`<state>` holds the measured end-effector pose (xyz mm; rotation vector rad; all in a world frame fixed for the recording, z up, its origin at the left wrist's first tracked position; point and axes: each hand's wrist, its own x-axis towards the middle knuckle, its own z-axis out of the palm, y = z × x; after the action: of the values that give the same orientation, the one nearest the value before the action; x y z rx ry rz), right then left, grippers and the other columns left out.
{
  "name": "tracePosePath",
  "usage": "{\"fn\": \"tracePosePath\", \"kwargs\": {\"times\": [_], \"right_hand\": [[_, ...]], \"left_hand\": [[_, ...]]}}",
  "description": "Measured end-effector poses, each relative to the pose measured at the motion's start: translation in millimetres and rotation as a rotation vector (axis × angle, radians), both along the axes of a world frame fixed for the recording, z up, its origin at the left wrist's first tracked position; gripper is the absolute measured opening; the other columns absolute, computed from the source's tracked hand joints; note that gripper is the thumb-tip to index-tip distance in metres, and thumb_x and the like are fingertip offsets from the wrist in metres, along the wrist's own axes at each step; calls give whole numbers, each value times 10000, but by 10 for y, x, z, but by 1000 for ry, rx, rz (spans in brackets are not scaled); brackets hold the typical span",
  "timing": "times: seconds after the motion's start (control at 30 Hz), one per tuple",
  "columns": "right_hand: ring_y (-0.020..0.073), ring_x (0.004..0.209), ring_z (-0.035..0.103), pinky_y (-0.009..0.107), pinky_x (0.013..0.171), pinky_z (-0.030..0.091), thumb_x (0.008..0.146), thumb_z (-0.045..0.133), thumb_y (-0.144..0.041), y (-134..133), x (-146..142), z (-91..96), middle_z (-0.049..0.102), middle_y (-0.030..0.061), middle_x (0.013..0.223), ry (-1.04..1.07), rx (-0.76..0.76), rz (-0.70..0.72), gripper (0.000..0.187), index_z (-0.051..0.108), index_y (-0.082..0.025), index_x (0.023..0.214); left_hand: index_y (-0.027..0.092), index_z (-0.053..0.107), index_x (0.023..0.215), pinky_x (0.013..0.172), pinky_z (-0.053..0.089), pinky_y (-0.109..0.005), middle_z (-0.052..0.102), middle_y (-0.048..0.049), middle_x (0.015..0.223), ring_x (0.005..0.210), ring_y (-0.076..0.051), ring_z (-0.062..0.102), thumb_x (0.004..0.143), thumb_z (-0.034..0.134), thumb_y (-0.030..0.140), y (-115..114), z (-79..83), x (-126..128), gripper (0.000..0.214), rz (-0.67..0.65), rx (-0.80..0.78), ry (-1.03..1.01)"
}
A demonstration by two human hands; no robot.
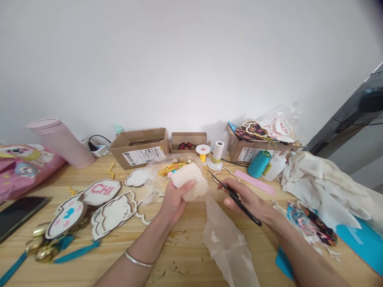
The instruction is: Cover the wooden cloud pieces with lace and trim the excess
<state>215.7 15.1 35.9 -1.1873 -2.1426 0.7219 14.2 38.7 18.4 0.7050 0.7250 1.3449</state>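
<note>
My left hand (176, 198) pinches a piece of cream fabric (193, 181) with a scalloped lower edge, thumb on top and fingers behind. Black-handled scissors (236, 199), seen nearly edge-on, are in my right hand (247, 201). Their tips point up and left, just right of the held fabric. Below, a sheer cream cloth strip (227, 247) with white embroidered flowers lies on the wooden table, between my forearms. Behind the left hand is a clear plastic bag (154, 167) with yellow cords in it.
Cloud-shaped white boards (115, 213) and brass bells (44, 251) lie left. Cardboard boxes (140, 147), a yellow thread spool (203, 153) and a teal thread cone (259, 163) stand along the back. Crumpled cream cloth (326, 183) and colourful fabric scraps (311, 223) are right.
</note>
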Motion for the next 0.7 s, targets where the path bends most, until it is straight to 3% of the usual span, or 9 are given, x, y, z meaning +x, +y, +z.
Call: {"fn": "tracePosePath", "kwargs": {"times": [0.23,0.7], "right_hand": [[113,524,404,226,485,288,756,530,-447,26,-51,-78,466,-6,564,-202,235,-121,294,564,-159,709],[103,448,382,233,439,223,779,491,-447,-1,-56,-111,453,-8,498,-302,390,-186,315,513,-170,632]], "left_hand": [[159,659,921,682,517,-266,701,-61,872,762,-184,643,558,748,161,5,-9,8,374,16,11,28],[173,667,895,673,512,-237,703,-36,881,763,-162,639,551,752,151,3,5,30,355,55,-1,46]]}}
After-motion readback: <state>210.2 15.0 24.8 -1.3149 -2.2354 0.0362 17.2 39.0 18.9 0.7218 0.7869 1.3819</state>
